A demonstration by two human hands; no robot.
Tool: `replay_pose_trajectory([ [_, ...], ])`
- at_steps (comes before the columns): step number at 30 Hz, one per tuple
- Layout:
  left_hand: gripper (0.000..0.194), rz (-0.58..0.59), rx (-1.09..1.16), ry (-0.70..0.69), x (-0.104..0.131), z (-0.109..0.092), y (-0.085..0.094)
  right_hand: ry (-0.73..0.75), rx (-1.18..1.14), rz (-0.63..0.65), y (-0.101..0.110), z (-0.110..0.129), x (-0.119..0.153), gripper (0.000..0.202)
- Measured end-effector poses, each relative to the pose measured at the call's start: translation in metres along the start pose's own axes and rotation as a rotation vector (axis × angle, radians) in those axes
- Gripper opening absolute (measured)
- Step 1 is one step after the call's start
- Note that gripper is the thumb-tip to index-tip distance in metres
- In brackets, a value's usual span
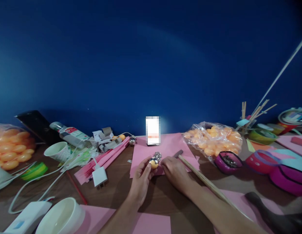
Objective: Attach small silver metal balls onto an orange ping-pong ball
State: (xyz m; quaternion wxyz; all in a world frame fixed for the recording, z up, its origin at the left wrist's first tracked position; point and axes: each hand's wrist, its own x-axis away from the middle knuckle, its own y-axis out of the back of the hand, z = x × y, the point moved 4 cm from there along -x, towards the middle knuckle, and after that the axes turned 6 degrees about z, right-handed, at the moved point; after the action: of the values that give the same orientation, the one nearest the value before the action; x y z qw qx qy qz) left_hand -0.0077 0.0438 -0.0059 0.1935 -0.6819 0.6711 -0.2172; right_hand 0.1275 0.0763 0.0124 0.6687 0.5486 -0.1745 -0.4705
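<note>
On my feed I'm pinching the yellow ball (154, 164) with the left hand (141, 177), silver pieces (157, 155) showing at its far side, the right hand (175, 170) sitting close on its right, grip unreadable.

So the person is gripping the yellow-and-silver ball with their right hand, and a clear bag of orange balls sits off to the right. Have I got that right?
Not quite: the head view shows the yellow-and-silver ball held in the left hand. The right hand is close beside it. The clear bag of orange balls does sit off to the right.
</note>
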Motion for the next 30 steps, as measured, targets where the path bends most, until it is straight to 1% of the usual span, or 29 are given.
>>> replay_pose_trajectory([
  [6,0.039,-0.012,-0.043,0.012,0.0011,-0.0007,-0.0011,0.007,-0.162,-0.082,0.007,-0.0029,0.0038,0.015],
  [10,0.039,-0.002,-0.053,0.013,0.0016,-0.0023,-0.0031,0.006,-0.159,-0.079,0.0093,-0.0011,0.0036,0.016],
  [12,0.039,-0.003,-0.049,0.01,0.0015,-0.0027,-0.0036,0.009,-0.153,-0.064,0.009,-0.0003,0.0033,0.018],
  [18,0.039,0.004,-0.065,0.021,0.0018,-0.0033,-0.0043,0.022,-0.162,-0.079,0.0081,-0.0003,0.0033,0.017],
  [22,0.038,0.018,-0.082,0.028,0.0021,-0.0032,-0.0048,0.021,-0.176,-0.059,0.0068,-0.0008,0.0036,0.017],
  [30,0.039,0.011,-0.084,0.024,0.0013,-0.0027,-0.0048,0.011,-0.183,-0.1,0.0081,0.0002,0.0049,0.022],
])
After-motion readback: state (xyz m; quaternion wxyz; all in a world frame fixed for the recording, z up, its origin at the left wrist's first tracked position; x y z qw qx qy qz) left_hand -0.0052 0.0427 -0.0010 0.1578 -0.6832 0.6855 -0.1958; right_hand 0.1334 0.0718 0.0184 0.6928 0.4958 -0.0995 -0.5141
